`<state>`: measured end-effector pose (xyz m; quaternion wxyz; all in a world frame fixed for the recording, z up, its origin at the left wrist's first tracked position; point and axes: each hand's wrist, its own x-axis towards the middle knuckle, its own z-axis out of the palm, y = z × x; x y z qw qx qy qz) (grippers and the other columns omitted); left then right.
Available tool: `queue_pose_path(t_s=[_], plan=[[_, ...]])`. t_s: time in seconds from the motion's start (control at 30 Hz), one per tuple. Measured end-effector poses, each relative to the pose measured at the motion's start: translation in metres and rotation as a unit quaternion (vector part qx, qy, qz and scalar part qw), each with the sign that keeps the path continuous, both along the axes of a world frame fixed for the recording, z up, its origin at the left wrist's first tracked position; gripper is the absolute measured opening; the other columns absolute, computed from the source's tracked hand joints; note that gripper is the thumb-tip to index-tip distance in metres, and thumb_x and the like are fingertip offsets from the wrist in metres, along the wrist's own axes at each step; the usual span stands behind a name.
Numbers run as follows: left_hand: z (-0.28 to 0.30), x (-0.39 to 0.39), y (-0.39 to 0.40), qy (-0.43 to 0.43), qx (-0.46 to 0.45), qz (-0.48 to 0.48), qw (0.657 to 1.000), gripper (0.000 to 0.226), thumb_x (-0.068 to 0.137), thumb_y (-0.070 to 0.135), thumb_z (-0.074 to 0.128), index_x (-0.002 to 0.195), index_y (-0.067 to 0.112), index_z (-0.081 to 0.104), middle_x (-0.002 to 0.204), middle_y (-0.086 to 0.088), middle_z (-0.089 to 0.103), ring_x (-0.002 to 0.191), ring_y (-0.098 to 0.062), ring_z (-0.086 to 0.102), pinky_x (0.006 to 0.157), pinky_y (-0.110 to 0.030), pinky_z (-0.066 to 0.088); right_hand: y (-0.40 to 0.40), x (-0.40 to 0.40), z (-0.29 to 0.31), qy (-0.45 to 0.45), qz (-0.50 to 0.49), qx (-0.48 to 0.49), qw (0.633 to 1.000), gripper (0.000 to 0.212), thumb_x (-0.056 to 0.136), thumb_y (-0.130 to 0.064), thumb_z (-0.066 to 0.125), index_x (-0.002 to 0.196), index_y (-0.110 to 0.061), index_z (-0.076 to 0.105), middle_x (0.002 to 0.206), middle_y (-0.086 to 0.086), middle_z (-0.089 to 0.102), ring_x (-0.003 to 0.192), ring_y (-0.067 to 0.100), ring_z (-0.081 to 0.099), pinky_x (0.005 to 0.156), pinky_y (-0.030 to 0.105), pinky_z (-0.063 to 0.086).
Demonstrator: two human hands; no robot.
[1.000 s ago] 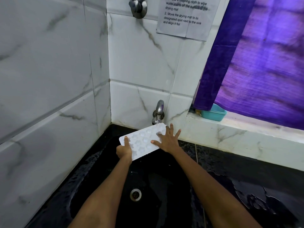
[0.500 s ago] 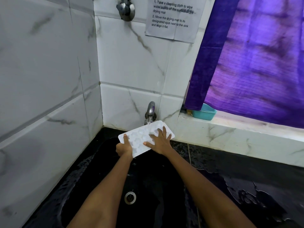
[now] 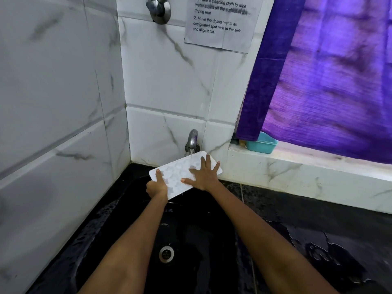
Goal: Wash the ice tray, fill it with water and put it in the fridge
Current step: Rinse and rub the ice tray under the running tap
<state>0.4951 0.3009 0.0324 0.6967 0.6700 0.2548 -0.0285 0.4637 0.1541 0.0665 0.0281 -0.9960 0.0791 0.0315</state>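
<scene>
A white ice tray (image 3: 179,172) with several moulded cells is held over a black sink (image 3: 118,225), just under a small chrome tap (image 3: 192,141). A thin stream of water falls from the tap onto the tray. My left hand (image 3: 156,187) grips the tray's near left end, thumb on top. My right hand (image 3: 204,175) lies flat on the tray's right half with its fingers spread and straight.
The sink's drain (image 3: 166,254) sits below my arms. A wet black counter (image 3: 318,240) runs to the right. A teal tub (image 3: 262,143) stands on the marble ledge under a purple curtain (image 3: 328,77). Marble tile walls close in the left and back, with a valve (image 3: 158,8) and a paper note (image 3: 220,20).
My right hand has slid over the tray's top, from its right edge onto its right half. Water from the tap now shows on the tray. The left hand's grip is unchanged.
</scene>
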Motion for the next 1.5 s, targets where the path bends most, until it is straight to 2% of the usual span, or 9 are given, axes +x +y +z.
queue_pose_path(t_s=[0.2,0.33,0.47,0.6,0.7,0.77,1.0,1.2,1.5], plan=[[-0.006,-0.003,0.007,0.007,0.009,0.001,1.0,0.062,0.093,0.046,0.051,0.116,-0.011,0.057,0.12,-0.026,0.062,0.111,-0.04,0.06,0.092,-0.039,0.048,0.002,0.003,-0.007,0.013,-0.003,-0.018,1.0,0.064,0.083,-0.073,0.032,0.134,-0.037,0.045,0.156,0.023,-0.001,0.141,0.037,-0.024,0.103,0.069,-0.015],[-0.005,-0.001,0.011,0.01,0.001,-0.002,1.0,0.062,0.093,0.046,0.052,0.118,-0.01,0.056,0.121,-0.024,0.061,0.111,-0.039,0.06,0.093,-0.039,0.049,0.001,0.002,-0.008,0.037,-0.011,0.052,0.998,0.065,0.081,-0.074,0.038,0.137,-0.041,0.04,0.157,0.02,-0.004,0.141,0.035,-0.026,0.105,0.067,-0.015],[-0.005,-0.003,0.008,0.01,-0.003,-0.007,1.0,0.062,0.092,0.046,0.052,0.118,-0.01,0.057,0.121,-0.024,0.062,0.111,-0.039,0.06,0.092,-0.039,0.049,0.0,0.001,-0.008,0.003,0.009,-0.025,1.0,0.065,0.084,-0.072,0.032,0.137,-0.035,0.042,0.155,0.021,0.005,0.143,0.036,-0.019,0.104,0.069,-0.013],[-0.003,-0.005,0.004,0.008,0.004,-0.006,1.0,0.061,0.093,0.045,0.05,0.116,-0.011,0.057,0.12,-0.025,0.062,0.111,-0.04,0.06,0.092,-0.039,0.049,-0.003,-0.003,-0.007,0.021,-0.01,0.05,0.998,0.062,0.084,-0.07,0.037,0.136,-0.038,0.041,0.154,0.02,0.011,0.143,0.036,-0.018,0.106,0.067,-0.012],[-0.003,-0.006,0.003,0.011,0.006,-0.013,1.0,0.061,0.093,0.046,0.051,0.114,-0.011,0.058,0.119,-0.025,0.062,0.11,-0.039,0.06,0.091,-0.04,0.05,-0.004,-0.004,-0.006,-0.034,0.001,0.001,0.999,0.061,0.086,-0.065,0.041,0.132,-0.027,0.047,0.148,0.021,0.023,0.144,0.036,-0.004,0.108,0.067,-0.004],[-0.002,-0.005,-0.002,0.011,-0.002,-0.012,1.0,0.062,0.093,0.046,0.051,0.115,-0.011,0.057,0.119,-0.025,0.062,0.11,-0.04,0.06,0.092,-0.04,0.05,0.003,-0.005,-0.006,-0.073,0.018,0.049,0.996,0.056,0.087,-0.06,0.046,0.13,-0.025,0.049,0.148,0.018,0.025,0.144,0.034,0.001,0.111,0.062,0.0],[0.006,-0.001,-0.018,0.007,-0.012,-0.028,1.0,0.061,0.092,0.047,0.051,0.115,-0.009,0.058,0.118,-0.023,0.063,0.109,-0.039,0.062,0.092,-0.039,0.05,0.012,-0.007,-0.008,-0.029,0.011,0.079,0.996,0.055,0.094,-0.052,0.038,0.138,-0.02,0.042,0.153,0.018,0.01,0.144,0.035,-0.014,0.111,0.064,-0.001],[0.009,0.004,-0.02,0.008,-0.012,-0.025,1.0,0.063,0.091,0.048,0.052,0.118,-0.009,0.057,0.121,-0.023,0.062,0.11,-0.038,0.061,0.093,-0.039,0.05,0.004,-0.004,-0.003,-0.03,0.022,0.008,0.999,0.059,0.089,-0.061,0.04,0.135,-0.026,0.046,0.153,0.019,0.009,0.143,0.036,-0.017,0.108,0.066,-0.009],[0.015,0.01,-0.021,-0.003,-0.01,-0.038,0.999,0.062,0.092,0.048,0.051,0.118,-0.009,0.056,0.122,-0.024,0.061,0.112,-0.038,0.06,0.094,-0.039,0.048,0.006,0.0,0.001,-0.054,-0.005,0.033,0.998,0.059,0.088,-0.063,0.038,0.136,-0.028,0.044,0.154,0.018,0.012,0.144,0.036,-0.016,0.109,0.066,-0.007]])
